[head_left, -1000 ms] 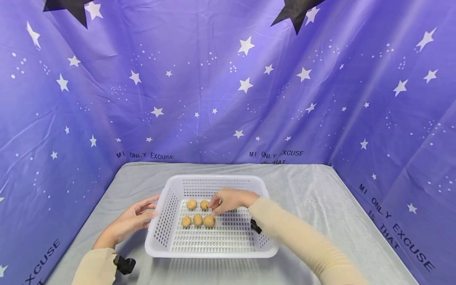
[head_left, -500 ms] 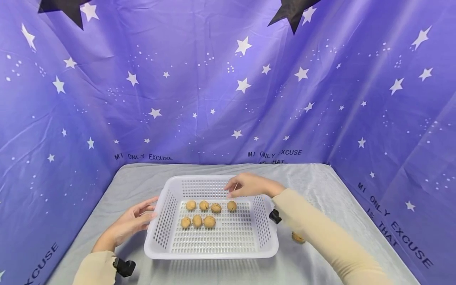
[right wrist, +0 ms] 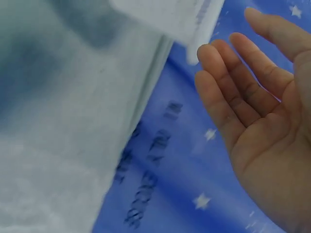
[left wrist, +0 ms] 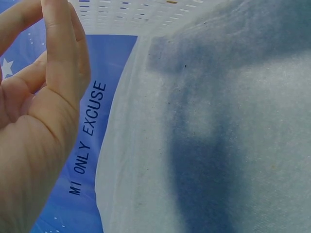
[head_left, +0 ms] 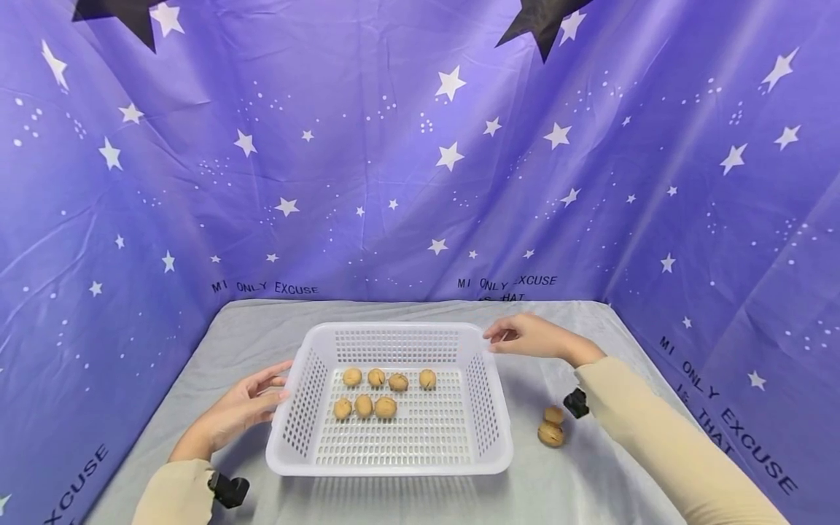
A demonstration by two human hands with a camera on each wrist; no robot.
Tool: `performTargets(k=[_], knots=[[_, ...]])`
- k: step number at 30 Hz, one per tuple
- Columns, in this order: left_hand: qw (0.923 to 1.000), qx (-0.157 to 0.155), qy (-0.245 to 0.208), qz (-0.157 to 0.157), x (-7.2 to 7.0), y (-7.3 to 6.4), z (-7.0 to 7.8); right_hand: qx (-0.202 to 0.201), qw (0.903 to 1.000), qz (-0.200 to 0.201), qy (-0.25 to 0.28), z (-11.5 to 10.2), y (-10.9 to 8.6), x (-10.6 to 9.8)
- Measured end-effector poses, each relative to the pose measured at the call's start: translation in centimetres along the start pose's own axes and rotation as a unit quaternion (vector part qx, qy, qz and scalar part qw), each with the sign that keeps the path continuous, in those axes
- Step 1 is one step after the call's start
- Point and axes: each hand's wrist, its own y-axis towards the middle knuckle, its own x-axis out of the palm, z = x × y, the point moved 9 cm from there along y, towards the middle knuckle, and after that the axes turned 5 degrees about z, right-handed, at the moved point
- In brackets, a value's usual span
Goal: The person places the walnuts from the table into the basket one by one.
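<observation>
A white perforated plastic basket (head_left: 390, 471) holds walnuts in two rows. Three, including a walnut (head_left: 386, 407), lie in the front row; several, including a walnut (head_left: 427, 379), make up the back row, with a gap before its rightmost one. My left hand (head_left: 236, 408) is at the basket's left side, fingertips right at the rim and fingers loosely bent. Past the back right corner, my right hand (head_left: 534, 337) is raised with relaxed fingers. Its palm and fingers hold nothing in the right wrist view. Two more walnuts (head_left: 550, 434) lie on the cloth right of the basket.
Grey plush cloth (head_left: 590, 474) covers the table. A purple curtain (head_left: 367, 182) printed with stars encloses the back and both sides. Black wrist cameras (head_left: 229, 489) sit at both sleeves.
My right hand has left the walnuts and moved right, out over the basket's back right corner, uncovering the back row and the two walnuts outside. My left hand stays put.
</observation>
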Motion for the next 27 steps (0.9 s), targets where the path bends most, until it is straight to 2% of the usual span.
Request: performTargets(k=[6, 16, 22, 27], knots=[[1.0, 0.001, -0.005, -0.001, 0.1, 0.0, 0.0, 0.022, 0.9997, 0.004, 0.014, 3.5, -3.1, 0.4], [1.0, 0.004, -0.003, -0.001, 0.0, 0.1, 0.2, 0.065, 0.9964, -0.018, 0.052, 8.0, -8.1, 3.5], [1.0, -0.003, 0.0, 0.003, 0.1, 0.1, 0.1, 0.094, 0.9931, -0.039, 0.059, 9.8, -9.9, 5.2], [1.0, -0.005, 0.002, 0.007, 0.1, -0.1, 0.1, 0.111, 0.9899, -0.041, 0.078, 10.5, -10.6, 5.6]])
